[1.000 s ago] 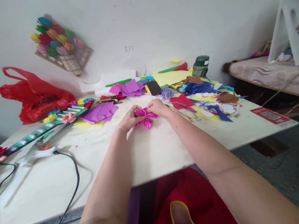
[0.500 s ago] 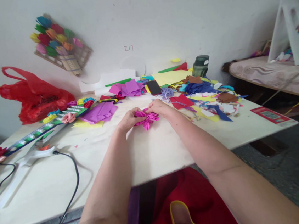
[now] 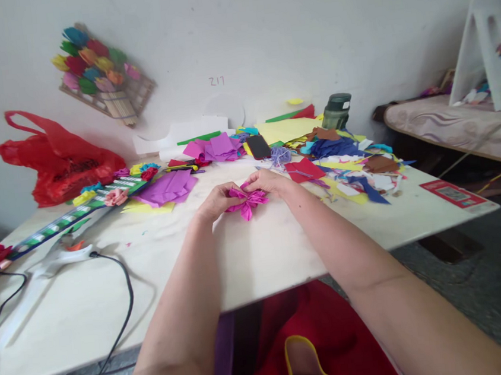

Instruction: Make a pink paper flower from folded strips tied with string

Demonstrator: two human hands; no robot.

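Observation:
A magenta paper flower with crinkled, spread petals is held just above the middle of the table. My left hand pinches its left side between thumb and fingers. On the upper right of the flower, my right hand is closed on the petals, and its fingertips partly cover them. Both forearms reach in from the bottom of the view. Purple paper sheets lie left of my hands, and a red paper piece lies to their right.
A glue gun with a black cord rests at the left, near a flower-decorated strip and a red plastic bag. Paper scraps, a phone, purple yarn and a dark green bottle line the back.
Both hands stay at the same spot with the flower. My fingers shift slightly on the petals, and the flower's shape alters a little.

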